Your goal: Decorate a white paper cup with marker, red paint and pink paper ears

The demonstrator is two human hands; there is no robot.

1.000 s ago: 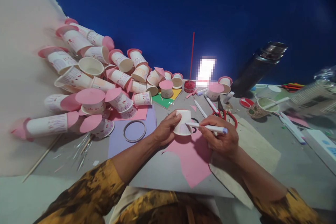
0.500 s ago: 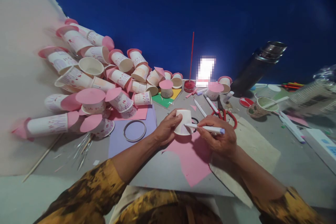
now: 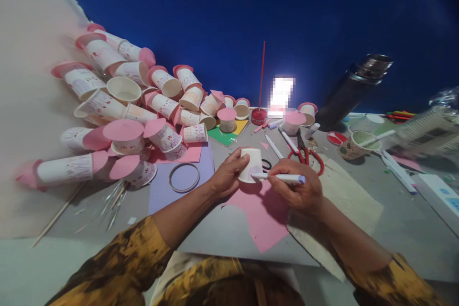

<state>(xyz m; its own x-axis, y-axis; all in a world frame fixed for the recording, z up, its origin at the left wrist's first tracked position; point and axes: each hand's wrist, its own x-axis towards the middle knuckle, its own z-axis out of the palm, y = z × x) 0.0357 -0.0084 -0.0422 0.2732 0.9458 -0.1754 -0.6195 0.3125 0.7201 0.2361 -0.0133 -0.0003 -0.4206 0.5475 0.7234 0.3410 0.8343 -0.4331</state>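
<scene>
Held upside down in my left hand (image 3: 228, 174) is a white paper cup (image 3: 250, 160), its wide rim facing down. My right hand (image 3: 299, 185) pinches a white marker (image 3: 285, 178) with a lilac end cap. The marker's tip meets the cup's side near the rim, where a pale purple patch shows. Under both hands lies a cut sheet of pink paper (image 3: 267, 224). Red-handled pliers (image 3: 315, 160) rest behind my right hand, along with a black loop-shaped handle (image 3: 266, 166) beside the cup.
Decorated paper cups (image 3: 124, 131) with pink tops pile up at the left. A grey ring (image 3: 184, 177) lies on purple paper (image 3: 158, 191). A dark flask (image 3: 353, 88), stacked cups (image 3: 426, 126) and a white power strip (image 3: 439, 196) stand right. A lit, blurred screen (image 3: 282, 95) leans at the back.
The marker tip has moved slightly down the cup toward its rim, and the marker lies flatter. A purple patch on the cup shows more clearly. My left hand stays around the cup.
</scene>
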